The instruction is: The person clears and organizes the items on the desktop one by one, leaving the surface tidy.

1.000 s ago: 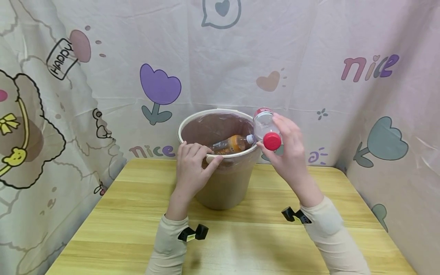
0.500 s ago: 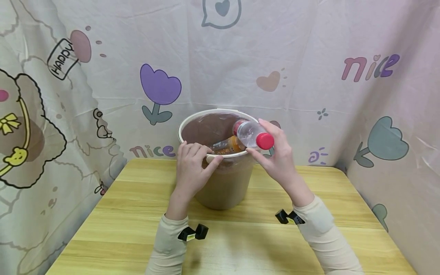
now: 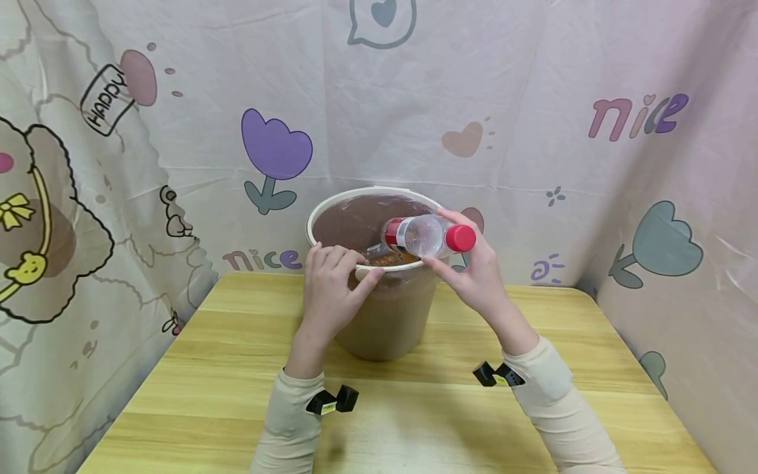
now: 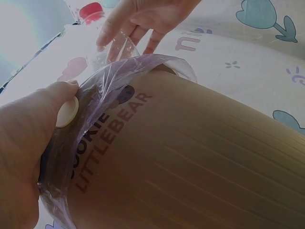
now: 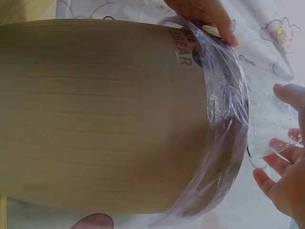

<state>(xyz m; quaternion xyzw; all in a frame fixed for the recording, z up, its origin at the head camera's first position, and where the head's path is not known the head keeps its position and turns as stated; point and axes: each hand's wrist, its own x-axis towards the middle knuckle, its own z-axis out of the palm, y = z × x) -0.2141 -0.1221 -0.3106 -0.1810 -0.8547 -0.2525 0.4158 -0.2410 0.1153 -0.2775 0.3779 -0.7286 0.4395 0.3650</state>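
A brown trash can (image 3: 385, 322) with a cream rim stands on the table. My left hand (image 3: 333, 293) grips its near-left rim, thumb outside, by a round cream tab (image 4: 67, 112). Fingers and thumb of my right hand (image 3: 476, 273) hold a clear plastic bottle (image 3: 423, 236) with a red cap and a red label. The bottle slants over the can's right side, cap toward me, base inside the opening. Below it, inside the can, lies an orange-labelled drink bottle (image 3: 385, 259), partly hidden by the near rim and the clear bottle.
A thin translucent bag (image 5: 221, 107) lines the can and folds over its rim. Under the can is a light wooden table (image 3: 237, 375). A printed cloth backdrop (image 3: 379, 112) hangs behind and on both sides.
My right hand has brought the clear bottle leftward over the can and tipped its base into the opening. It now covers the orange-labelled bottle's cap end. My left hand has stayed at the rim.
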